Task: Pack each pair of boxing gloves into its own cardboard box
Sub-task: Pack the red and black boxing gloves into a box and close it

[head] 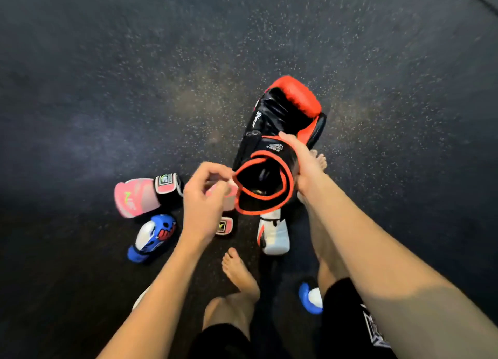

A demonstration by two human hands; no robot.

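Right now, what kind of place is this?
Probably a boxing or martial-arts gym: a dark speckled rubber-like floor, a pink glove and a blue glove lying on it, a black glove in the right hand, a bare foot.

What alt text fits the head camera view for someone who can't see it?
Looking down, a person's right hand grips a black and red padded boxing glove by its red-trimmed cuff, while the left hand curls beside the cuff opening. A pink glove, a blue and white glove and a white glove lie on the dark speckled floor near bare feet.
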